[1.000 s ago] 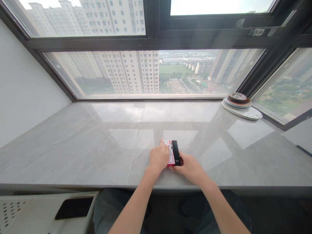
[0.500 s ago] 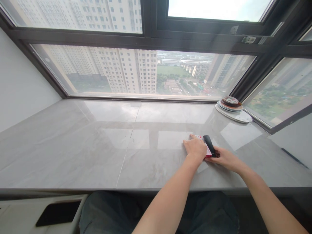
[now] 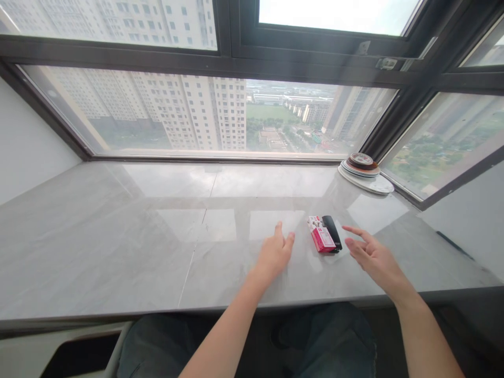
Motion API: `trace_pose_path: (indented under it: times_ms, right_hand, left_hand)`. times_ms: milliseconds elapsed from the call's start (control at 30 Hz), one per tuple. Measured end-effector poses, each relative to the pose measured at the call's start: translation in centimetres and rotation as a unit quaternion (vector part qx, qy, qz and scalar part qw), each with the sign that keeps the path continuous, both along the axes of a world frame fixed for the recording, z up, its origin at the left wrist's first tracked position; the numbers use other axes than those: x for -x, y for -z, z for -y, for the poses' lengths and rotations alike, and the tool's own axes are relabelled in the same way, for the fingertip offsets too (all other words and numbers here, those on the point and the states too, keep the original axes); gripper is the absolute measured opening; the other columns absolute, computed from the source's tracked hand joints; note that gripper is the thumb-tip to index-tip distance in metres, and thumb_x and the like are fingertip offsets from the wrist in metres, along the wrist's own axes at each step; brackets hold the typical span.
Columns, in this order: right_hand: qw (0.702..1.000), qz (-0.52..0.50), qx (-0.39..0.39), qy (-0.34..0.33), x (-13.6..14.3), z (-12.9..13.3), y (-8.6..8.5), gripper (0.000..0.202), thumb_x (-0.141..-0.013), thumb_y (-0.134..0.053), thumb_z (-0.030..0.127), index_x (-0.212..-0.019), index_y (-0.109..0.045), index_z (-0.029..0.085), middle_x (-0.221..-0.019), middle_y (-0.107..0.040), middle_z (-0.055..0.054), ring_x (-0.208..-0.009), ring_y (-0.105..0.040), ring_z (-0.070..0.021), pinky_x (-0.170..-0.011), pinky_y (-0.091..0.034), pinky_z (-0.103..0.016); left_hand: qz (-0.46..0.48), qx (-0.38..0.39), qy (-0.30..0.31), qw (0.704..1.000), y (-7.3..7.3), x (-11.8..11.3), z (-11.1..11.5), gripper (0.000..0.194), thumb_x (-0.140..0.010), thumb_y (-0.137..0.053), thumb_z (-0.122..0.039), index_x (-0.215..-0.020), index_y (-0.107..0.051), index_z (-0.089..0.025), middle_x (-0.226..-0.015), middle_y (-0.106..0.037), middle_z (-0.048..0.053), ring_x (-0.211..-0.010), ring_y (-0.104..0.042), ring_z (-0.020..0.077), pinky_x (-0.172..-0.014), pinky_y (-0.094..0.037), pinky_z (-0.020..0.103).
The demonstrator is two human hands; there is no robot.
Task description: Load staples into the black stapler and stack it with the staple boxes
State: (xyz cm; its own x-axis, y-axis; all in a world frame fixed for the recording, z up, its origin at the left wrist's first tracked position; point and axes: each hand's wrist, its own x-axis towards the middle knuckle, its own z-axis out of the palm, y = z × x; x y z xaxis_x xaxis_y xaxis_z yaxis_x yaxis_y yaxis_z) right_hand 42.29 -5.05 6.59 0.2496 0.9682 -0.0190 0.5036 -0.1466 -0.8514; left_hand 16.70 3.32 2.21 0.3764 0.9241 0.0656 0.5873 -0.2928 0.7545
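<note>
From my far-off seat, I see the gray ledge (image 3: 118, 247) stretch wide left of my left hand (image 3: 274, 252), its thumb and finger apart. Past a gap, the pink-and-white box (image 3: 323, 240) sits beside the black stapler (image 3: 331, 231), back from the front edge (image 3: 315, 301). Just right, my right hand (image 3: 374, 258) has fingers spread too.

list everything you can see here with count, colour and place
pink-and-white packaging: one or two boxes, hard to tell, on the counter between the hands
stapler: one, black, beside the packaging
plates: one stack, white below, brown near top, counter's far right corner
counter: one, grey, below the window
window frame: dark, behind the counter
buildings: several, pale, outside
pale unit: one, with a dark rectangle, lower left
left hand: one, bare, left of the packaging, apart
right hand: one, bare, right of the stapler, apart
</note>
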Motion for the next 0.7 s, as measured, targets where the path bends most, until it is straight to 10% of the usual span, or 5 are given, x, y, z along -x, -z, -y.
trace_pose_path:
  times_ms: [167,333,467,700]
  right_hand:
    - [0.990,0.014,-0.022,-0.138,11.4,0.4,1.2,0.052,-0.101,-0.049,0.060,-0.141,-0.062,0.029,-0.099,-0.071,-0.005,-0.092,-0.068,-0.0220,-0.073,-0.055,-0.032]
    - [0.942,0.259,-0.073,-0.200,18.7,-2.0,4.8,0.058,-0.105,-0.041,0.051,-0.160,-0.040,0.035,-0.164,-0.041,-0.001,-0.157,-0.024,-0.0304,-0.126,-0.020,-0.056]
    - [0.911,0.376,-0.051,-0.164,20.3,-2.4,6.5,0.060,-0.107,-0.032,0.052,-0.165,-0.027,0.037,-0.171,-0.022,0.006,-0.160,-0.003,-0.0341,-0.126,-0.008,-0.064]
    - [0.899,0.404,-0.041,-0.163,20.3,-2.1,6.5,0.062,-0.107,-0.028,0.054,-0.166,-0.018,0.039,-0.172,-0.015,0.009,-0.160,-0.003,-0.0339,-0.126,-0.009,-0.063]
  left_hand:
    - [-0.025,-0.083,-0.029,0.996,0.3,10.1,2.6,0.042,-0.106,-0.037,-0.034,-0.142,-0.057,-0.023,-0.110,-0.070,0.009,-0.104,-0.065,0.0223,-0.095,-0.050,0.037]
    - [-0.222,-0.202,-0.093,0.949,1.2,16.7,4.3,0.043,-0.106,-0.043,-0.040,-0.147,-0.054,-0.034,-0.147,-0.056,0.008,-0.138,-0.048,0.0303,-0.114,-0.039,0.052]
    - [-0.285,-0.217,-0.075,0.931,1.9,17.6,4.8,0.059,-0.105,-0.039,-0.052,-0.161,-0.035,-0.033,-0.169,-0.031,0.004,-0.157,-0.022,0.0312,-0.127,-0.019,0.058]
    - [-0.297,-0.202,-0.073,0.930,2.3,17.2,4.6,0.065,-0.105,-0.036,-0.059,-0.164,-0.028,-0.034,-0.171,-0.023,0.001,-0.160,-0.018,0.0291,-0.128,-0.017,0.057]
